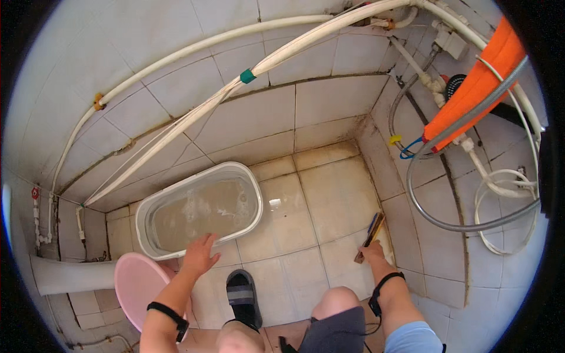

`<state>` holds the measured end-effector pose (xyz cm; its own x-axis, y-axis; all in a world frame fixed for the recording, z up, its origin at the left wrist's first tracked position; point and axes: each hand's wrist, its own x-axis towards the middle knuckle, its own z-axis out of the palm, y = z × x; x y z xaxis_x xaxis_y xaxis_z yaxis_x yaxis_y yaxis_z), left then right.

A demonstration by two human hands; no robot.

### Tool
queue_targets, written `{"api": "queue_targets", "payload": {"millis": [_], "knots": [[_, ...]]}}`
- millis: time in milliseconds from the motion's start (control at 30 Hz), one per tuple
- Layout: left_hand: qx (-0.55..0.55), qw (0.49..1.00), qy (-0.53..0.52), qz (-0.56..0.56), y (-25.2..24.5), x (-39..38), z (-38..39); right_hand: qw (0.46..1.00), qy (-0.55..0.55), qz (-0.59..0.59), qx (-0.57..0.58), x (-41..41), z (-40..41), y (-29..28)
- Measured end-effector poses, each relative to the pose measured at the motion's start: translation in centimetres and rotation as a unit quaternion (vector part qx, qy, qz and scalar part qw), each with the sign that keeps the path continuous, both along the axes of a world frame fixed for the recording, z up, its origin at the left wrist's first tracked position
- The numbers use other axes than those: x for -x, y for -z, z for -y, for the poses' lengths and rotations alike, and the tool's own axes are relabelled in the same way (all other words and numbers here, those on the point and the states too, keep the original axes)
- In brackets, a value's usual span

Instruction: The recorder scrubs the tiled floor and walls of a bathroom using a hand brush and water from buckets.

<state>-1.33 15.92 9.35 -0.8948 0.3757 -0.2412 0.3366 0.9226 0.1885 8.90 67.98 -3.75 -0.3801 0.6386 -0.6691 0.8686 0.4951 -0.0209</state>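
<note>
My right hand (373,253) grips a scrubbing brush (373,228) with a brownish back and some blue bristles. The brush is down by the foot of the right wall, and its working face is hard to make out. Over the near rim of a white oval plastic tub (253,176), my left hand (201,255) has its fingers spread and nothing in them. Whether it touches the rim I cannot tell. Murky water (203,214) with patches of foam stands in the tub. Pale tiles (282,238) make up the floor, with brownish stains towards the far wall.
A pink plastic basin (139,289) leans beside my left forearm. A white washbasin edge (75,276) juts out at left. An orange cloth (474,90) and a grey flexible hose (441,223) hang at right. Pale pipes (176,128) cross the tiled wall. My sandalled foot (242,293) stands near the tub.
</note>
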Motion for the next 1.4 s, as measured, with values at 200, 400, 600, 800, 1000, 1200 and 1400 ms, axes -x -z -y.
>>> {"api": "queue_targets", "payload": {"millis": [200,400,600,800,1000,1200,1400], "knots": [[0.058,0.995,0.029,0.079,6.9,3.5,-2.6,0.991,-0.044,-0.104,0.074,-0.1,-3.0,0.4],[0.059,0.99,0.109,0.068,7.3,1.9,-0.6,0.946,-0.109,-0.187,0.242,5.7,3.6,-9.8],[0.082,0.98,0.116,0.139,6.7,-1.8,2.4,0.864,-0.173,-0.247,0.404,10.7,17.6,-13.9],[-0.21,0.969,-0.038,0.122,1.2,-1.8,-0.1,0.738,0.103,-0.412,0.524,10.4,29.8,-7.1],[-0.426,0.751,-0.365,0.348,-0.4,1.2,-4.9,0.852,-0.05,-0.323,0.409,10.1,37.4,-8.1],[-0.399,0.731,-0.434,0.342,5.6,2.3,-2.9,0.838,-0.149,-0.278,0.446,10.3,37.7,-6.4],[-0.105,0.944,-0.261,0.172,8.0,2.2,0.7,0.773,-0.485,-0.292,0.287,10.2,33.2,-10.4]]}}
